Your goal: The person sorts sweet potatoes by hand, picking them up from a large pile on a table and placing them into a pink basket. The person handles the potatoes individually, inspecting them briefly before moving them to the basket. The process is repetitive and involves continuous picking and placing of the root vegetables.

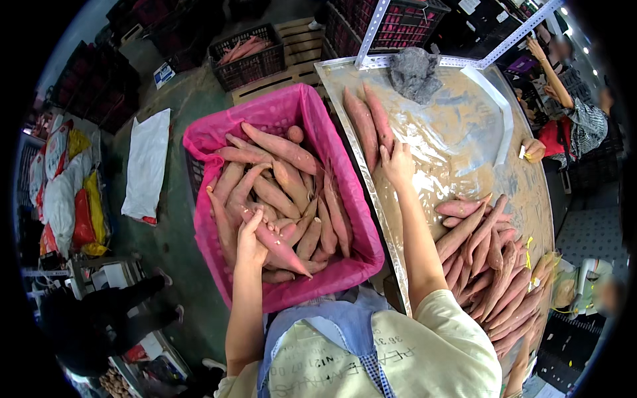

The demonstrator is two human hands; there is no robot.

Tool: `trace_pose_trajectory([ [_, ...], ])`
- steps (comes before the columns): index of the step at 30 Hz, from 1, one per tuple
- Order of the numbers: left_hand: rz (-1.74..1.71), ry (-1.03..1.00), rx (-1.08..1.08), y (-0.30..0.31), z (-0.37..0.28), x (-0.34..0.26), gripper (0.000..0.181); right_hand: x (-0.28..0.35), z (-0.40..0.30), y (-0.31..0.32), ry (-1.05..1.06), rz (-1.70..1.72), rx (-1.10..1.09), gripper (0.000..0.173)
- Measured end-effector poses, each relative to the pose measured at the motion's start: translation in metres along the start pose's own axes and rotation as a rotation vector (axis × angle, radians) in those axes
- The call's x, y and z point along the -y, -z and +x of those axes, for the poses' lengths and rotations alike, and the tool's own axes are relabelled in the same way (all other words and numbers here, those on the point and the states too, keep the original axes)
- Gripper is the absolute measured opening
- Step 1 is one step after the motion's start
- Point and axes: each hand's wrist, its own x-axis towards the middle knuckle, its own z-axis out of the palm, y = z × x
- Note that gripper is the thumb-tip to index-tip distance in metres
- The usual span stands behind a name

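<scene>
My left hand (254,239) grips a reddish sweet potato (281,248) above a crate lined with pink mesh cloth (368,263). Many sweet potatoes (276,194) lie inside the crate, below and around that hand. On the plastic-covered table to the right, my right hand (398,161) touches the lower end of a slim sweet potato (379,117); whether its fingers close round it, I cannot tell. Beside it lies a thicker sweet potato (362,127). A large heap of sweet potatoes (492,263) covers the table's near right part.
A crumpled grey cloth (414,74) lies by the metal frame at the table's far edge (338,62). A black crate (249,67) with sweet potatoes stands on a wooden pallet. A white sack (147,164) lies on the floor. Other people are at the right and lower left.
</scene>
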Motion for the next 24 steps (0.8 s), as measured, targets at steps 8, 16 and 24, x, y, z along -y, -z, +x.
trace_pose_trajectory([
  [8,-0.227,-0.021,-0.097,0.005,0.015,0.005,0.029,0.061,-0.032,0.064,0.242,0.225,-0.197,0.041],
  [16,0.112,-0.172,-0.156,-0.024,0.005,0.001,0.046,0.164,-0.163,0.038,-0.016,1.004,0.882,0.055],
  [24,2.069,-0.492,-0.734,0.040,-0.036,-0.018,0.069,0.139,-0.157,0.026,-0.375,1.271,0.800,0.039],
])
